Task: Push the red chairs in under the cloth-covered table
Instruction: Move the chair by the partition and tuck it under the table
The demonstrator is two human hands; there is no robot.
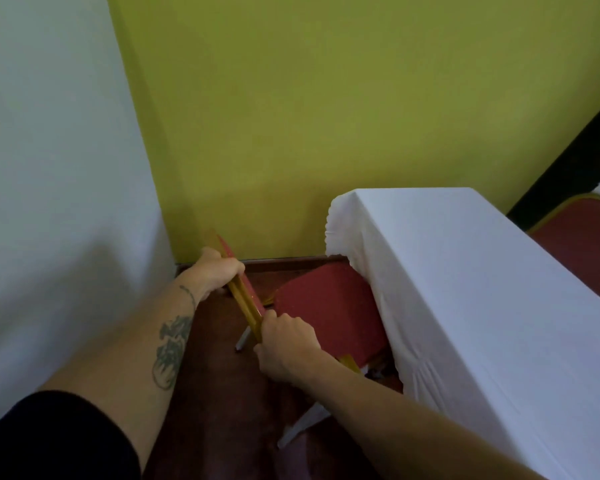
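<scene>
A red chair [329,306] with a gold frame stands at the end of the table [482,289], which is draped in white cloth. Its seat reaches partly under the hanging cloth; the backrest points toward me, seen edge-on. My left hand [219,271] grips the far end of the backrest's top edge. My right hand [284,344] grips the near end of the same edge. Two grey chair legs show on the dark red floor. A second red chair [582,237] stands beyond the table at the right edge, mostly hidden.
A white wall [59,168] runs close along the left and meets a yellow-green wall [326,116] in the corner just behind the chair. A dark strip [568,161] slants down the far right. The dark red floor between wall and table is narrow.
</scene>
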